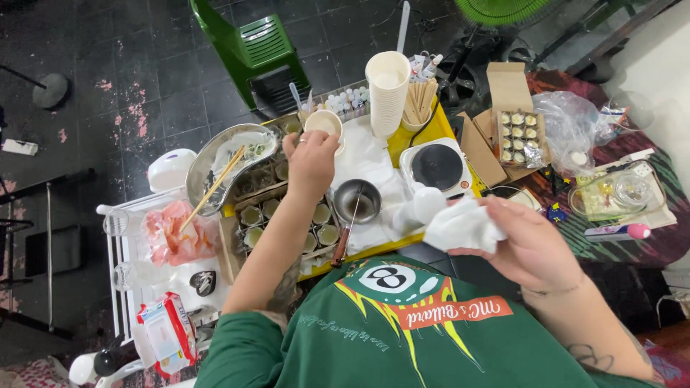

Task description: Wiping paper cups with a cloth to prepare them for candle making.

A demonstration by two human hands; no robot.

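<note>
Just above the middle of the frame, the left hand (pixel 310 159) reaches forward over the yellow table (pixel 444 128) and closes its fingers on the rim of a small cream paper cup (pixel 323 123), which stands beside a rack of little bottles (pixel 351 100). At centre right the right hand (pixel 528 248) is clamped on a crumpled white tissue (pixel 460 225), held over the near edge of the table, well apart from the left hand.

Between the two hands sits a small metal saucepan (pixel 359 201) with a wooden handle, resting on white paper. Left of it, a tray of small cups (pixel 287 223) filled with pale green liquid lies under the left forearm. Toward the upper left of the table a metal bowl (pixel 226 164) holds a pair of chopsticks (pixel 213 188) leaning out over its edge. Near the top centre stands a tall stack of white paper cups (pixel 387 90), with a holder of wooden sticks (pixel 420 104) just beside it. Right of the saucepan is a white single-burner hotplate (pixel 437 167) with a dark round plate.

At the upper right an open cardboard box (pixel 519 135) shows rows of small filled cups. At the left edge a pink plastic bag (pixel 176 233) lies on a white trolley (pixel 118 251), and a green plastic chair (pixel 255 50) stands on the dark tiled floor at the top.
</note>
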